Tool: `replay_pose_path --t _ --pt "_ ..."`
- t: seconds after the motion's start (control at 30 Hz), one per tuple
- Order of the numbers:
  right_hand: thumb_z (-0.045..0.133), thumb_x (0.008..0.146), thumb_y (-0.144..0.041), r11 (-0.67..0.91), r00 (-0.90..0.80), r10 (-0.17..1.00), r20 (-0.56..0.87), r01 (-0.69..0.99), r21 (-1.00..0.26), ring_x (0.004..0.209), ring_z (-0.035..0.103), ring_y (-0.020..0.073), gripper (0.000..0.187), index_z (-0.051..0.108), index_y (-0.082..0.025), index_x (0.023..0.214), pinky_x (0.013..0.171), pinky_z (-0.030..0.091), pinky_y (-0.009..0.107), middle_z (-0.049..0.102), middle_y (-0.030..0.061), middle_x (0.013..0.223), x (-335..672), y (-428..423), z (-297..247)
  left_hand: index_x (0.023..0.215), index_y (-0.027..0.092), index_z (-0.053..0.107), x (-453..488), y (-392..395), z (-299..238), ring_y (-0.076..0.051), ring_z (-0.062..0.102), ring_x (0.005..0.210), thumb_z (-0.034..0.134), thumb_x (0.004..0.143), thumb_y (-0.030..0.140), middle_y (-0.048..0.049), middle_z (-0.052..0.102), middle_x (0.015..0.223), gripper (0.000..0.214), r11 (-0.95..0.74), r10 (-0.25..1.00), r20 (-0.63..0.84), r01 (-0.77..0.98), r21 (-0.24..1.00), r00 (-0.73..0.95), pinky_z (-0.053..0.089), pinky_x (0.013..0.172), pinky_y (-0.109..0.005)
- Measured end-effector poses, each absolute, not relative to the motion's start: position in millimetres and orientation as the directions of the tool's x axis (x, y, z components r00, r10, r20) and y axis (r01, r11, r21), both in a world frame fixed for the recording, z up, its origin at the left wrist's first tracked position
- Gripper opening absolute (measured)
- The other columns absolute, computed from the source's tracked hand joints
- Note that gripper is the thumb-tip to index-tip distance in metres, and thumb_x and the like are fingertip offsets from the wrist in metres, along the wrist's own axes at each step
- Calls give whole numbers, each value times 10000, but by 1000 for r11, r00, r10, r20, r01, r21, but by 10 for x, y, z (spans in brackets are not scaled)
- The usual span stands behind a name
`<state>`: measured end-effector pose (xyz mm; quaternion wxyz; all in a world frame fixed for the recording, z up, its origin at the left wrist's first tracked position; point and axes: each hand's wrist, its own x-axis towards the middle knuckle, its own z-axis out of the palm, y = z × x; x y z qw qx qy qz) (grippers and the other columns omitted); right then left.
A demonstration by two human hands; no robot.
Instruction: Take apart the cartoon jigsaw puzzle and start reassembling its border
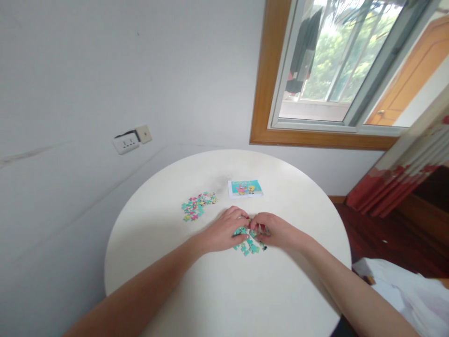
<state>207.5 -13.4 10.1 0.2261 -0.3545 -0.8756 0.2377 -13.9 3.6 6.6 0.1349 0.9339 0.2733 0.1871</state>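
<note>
Teal pieces (pixel 251 246), lower centre, look light and stiff, best edge-pinched; your left hand (pixel 224 230) and right hand (pixel 275 229) curl narrowly, any hold unclear.

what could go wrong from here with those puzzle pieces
The left hand and right hand are close together over loose puzzle pieces, so a finger might nudge some out of place. The second pile lies just beyond the left wrist; a sideways sweep could scatter it or mix the two.
</note>
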Motion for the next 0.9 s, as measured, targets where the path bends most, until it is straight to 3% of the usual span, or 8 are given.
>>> replay_pose_path --t 0.2,0.33,0.63,0.73,0.9 --pt "553 682 -25 702 -688 674 270 480 -527 738 570 120 233 608 -190 837 710 432 230 614 -2 811 2007 -152 136 922 221 603 -104 34 28 -208 468 1083 604 844 236 -39 566 1062 80 -811 560 308 434 392 769 367 966 -351" --pt "572 715 -56 681 -644 701 305 479 -554 764 579 127 181 610 -189 831 742 441 242 618 6 824 1983 -153 130 890 211 602 -108 61 29 -194 491 1051 587 861 242 -32 590 1027 45 -797 570 333 407 446 751 379 949 -335" --pt "529 730 -47 610 -454 784 422 439 -660 820 568 144 208 605 -190 861 791 439 277 604 13 837 1981 -72 73 891 163 629 -196 255 34 -161 635 824 589 840 309 -29 680 855 160 -460 799 224 327 825 558 486 777 -262" --pt "522 732 -48 618 -463 777 426 437 -653 848 571 152 236 616 -189 896 818 440 294 610 26 865 1996 -43 64 901 161 650 -253 332 47 -162 650 765 611 810 337 -28 699 795 202 -424 845 212 373 826 491 498 736 -259" --pt "521 770 -84 613 -460 784 417 463 -641 827 575 153 204 631 -186 908 798 450 295 616 35 855 2020 -19 69 969 175 680 -360 443 3 -178 659 804 575 828 347 -47 725 881 246 -454 874 265 493 742 406 513 769 -285"
